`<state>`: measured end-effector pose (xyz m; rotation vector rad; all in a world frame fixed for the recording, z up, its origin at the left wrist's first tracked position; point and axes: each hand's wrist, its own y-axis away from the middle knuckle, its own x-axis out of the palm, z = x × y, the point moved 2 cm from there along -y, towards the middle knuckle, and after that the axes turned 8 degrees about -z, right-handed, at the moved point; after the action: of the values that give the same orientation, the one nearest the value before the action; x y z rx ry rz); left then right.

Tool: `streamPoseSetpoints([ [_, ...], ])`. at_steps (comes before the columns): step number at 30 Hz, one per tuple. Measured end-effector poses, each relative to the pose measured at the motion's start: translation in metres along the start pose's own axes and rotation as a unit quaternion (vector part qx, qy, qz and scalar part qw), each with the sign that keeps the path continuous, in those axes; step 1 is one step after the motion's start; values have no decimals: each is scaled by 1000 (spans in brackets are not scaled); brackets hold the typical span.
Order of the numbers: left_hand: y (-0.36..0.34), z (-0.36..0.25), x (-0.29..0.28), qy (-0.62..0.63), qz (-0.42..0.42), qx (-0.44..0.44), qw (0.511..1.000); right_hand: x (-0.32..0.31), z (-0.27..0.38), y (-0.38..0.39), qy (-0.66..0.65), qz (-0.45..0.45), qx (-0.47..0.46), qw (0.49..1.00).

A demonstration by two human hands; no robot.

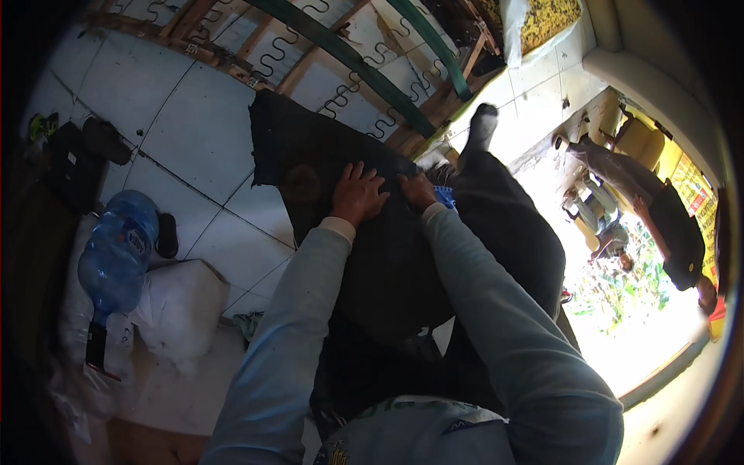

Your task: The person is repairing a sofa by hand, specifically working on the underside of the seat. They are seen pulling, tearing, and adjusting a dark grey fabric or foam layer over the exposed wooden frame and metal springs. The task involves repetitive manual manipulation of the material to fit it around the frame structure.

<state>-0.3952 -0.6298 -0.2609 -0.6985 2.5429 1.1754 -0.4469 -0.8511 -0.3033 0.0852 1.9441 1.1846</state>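
A wide piece of dark cloth lies over my lap and reaches up toward a wooden frame. My left hand rests flat on it, fingers spread. Just to the right, my right hand is curled with its fingertips pressed at the cloth's right edge; the fingers' undersides are hidden. Beside that hand a small blue thing shows, too covered to name. My dark-clothed right leg stretches out to the right of the cloth.
Ahead lies the wooden frame with wavy springs and green straps. A blue water jug, a white plastic-wrapped bundle and dark footwear sit at left on tiles. People are at the bright opening on the right.
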Motion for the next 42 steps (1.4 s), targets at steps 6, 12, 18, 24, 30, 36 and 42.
streamPoseSetpoints([
  [6, 14, 10, 10, -23, 13, 6, 1000, 5, 6, 7, -43, 81, 57, 994],
  [12, 6, 13, 11, -29, 8, 25, 999, 34, 14, -28, -57, 38, 102, 992],
  [18, -21, 4, -5, -61, 46, 28, 997, 50, 1, -58, -187, 96, 50, 976],
  [24, -87, -7, 2, -147, 41, 20, 988, 63, -9, -78, -248, 77, 89, 961],
  [30, -121, 11, 15, -182, -108, 71, 975, 78, 20, -56, -201, 173, 15, 964],
  [36, -127, 5, 45, -234, -75, 48, 968, 101, 2, -39, -280, 160, 72, 944],
  [42, -113, 11, 64, -293, -91, 73, 949, 108, -26, -38, -279, 80, -192, 937],
])
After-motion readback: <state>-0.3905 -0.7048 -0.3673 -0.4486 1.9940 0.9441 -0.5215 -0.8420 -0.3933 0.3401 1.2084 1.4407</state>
